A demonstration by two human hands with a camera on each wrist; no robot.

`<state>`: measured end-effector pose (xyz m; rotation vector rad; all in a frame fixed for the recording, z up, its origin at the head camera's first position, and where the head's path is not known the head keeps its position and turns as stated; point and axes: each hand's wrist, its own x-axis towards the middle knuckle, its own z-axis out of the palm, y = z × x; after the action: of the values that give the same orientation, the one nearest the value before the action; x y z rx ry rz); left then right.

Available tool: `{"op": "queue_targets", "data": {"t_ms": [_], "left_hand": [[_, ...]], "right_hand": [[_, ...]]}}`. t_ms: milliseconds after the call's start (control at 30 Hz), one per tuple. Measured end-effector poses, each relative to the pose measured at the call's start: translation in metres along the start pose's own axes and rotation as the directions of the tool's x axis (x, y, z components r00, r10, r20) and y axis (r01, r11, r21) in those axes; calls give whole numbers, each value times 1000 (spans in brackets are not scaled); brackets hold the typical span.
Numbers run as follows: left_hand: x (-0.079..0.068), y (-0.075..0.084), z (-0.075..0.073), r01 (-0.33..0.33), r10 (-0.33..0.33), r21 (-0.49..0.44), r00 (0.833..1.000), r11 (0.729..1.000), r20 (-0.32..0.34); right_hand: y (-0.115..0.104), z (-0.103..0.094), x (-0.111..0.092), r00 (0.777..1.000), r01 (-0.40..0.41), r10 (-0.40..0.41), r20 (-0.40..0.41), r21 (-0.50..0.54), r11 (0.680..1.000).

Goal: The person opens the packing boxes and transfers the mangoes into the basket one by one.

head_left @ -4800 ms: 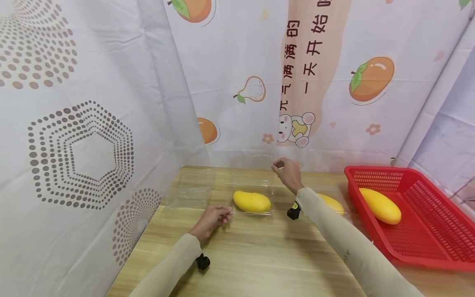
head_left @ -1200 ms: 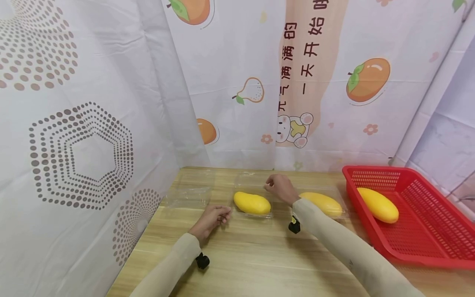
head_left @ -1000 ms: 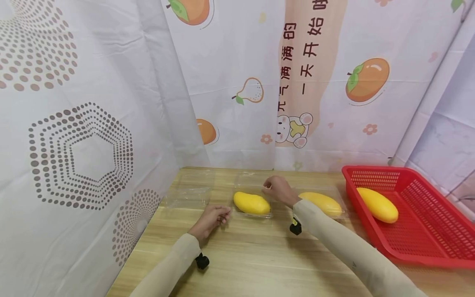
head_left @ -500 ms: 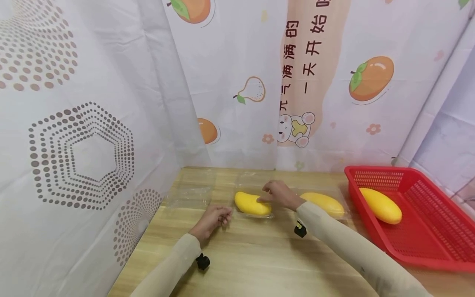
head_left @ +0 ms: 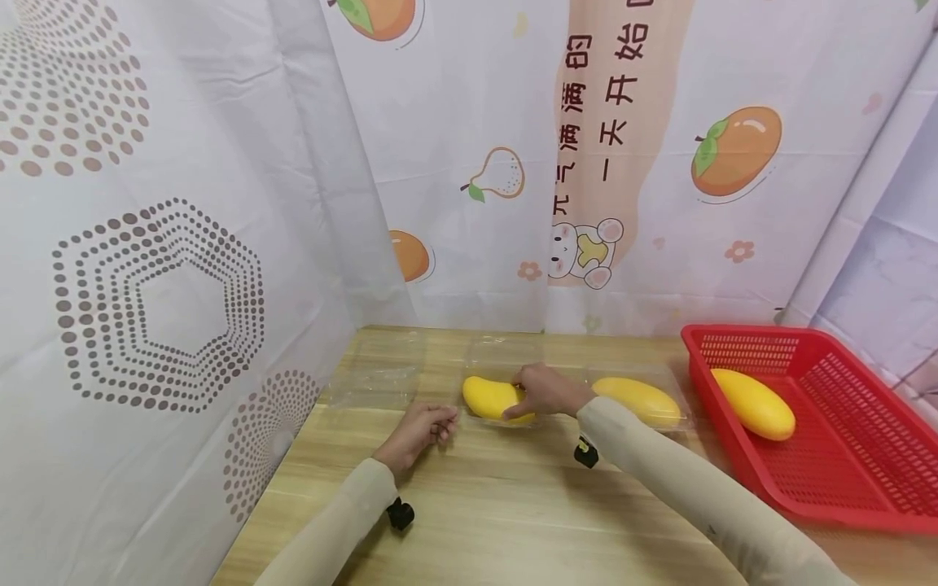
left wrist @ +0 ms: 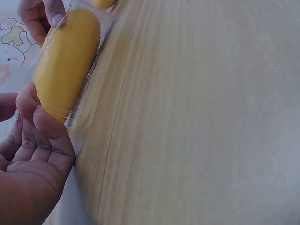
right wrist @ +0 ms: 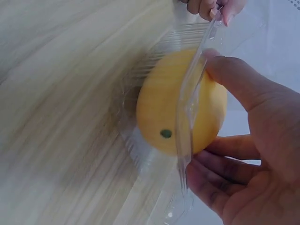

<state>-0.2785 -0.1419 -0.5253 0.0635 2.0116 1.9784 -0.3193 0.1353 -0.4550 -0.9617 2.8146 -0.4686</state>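
Observation:
A yellow mango (head_left: 487,396) lies in the middle clear plastic box, whose lid (head_left: 506,350) leans back behind it. My right hand (head_left: 550,391) grips the mango's right end. In the right wrist view, the thumb lies on one side of the fruit and the fingers on the other, over the box rim (right wrist: 185,122). My left hand (head_left: 419,435) pinches the box's left front corner between thumb and fingertips. The left wrist view shows most of the mango (left wrist: 68,65) down inside the box.
Left of my hands stands another clear box (head_left: 374,387) with its lid up. A second mango (head_left: 637,400) lies in a clear box to the right. The red basket (head_left: 865,456) at the far right holds one more mango (head_left: 755,404). Printed curtains (head_left: 469,268) close off the back.
The raised lid has been lowered backward and released. My right hand has come down and forward onto the mango, closing round its right end. My left hand stays at the box corner.

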Motion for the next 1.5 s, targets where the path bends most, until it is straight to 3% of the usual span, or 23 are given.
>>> {"op": "queue_targets", "data": {"t_ms": [400, 667, 1500], "left_hand": [[-1, 1, -2, -12, 12, 2, 1000, 1000, 15], [-1, 1, 0, -12, 12, -6, 1000, 1000, 5], [0, 1, -1, 0, 0, 1, 1000, 1000, 10]], "right_hand": [[-11, -1, 2, 996, -89, 89, 31, -2, 996], [-13, 0, 2, 994, -102, 101, 34, 6, 995], [-12, 12, 3, 989, -90, 84, -122, -44, 995]]}}
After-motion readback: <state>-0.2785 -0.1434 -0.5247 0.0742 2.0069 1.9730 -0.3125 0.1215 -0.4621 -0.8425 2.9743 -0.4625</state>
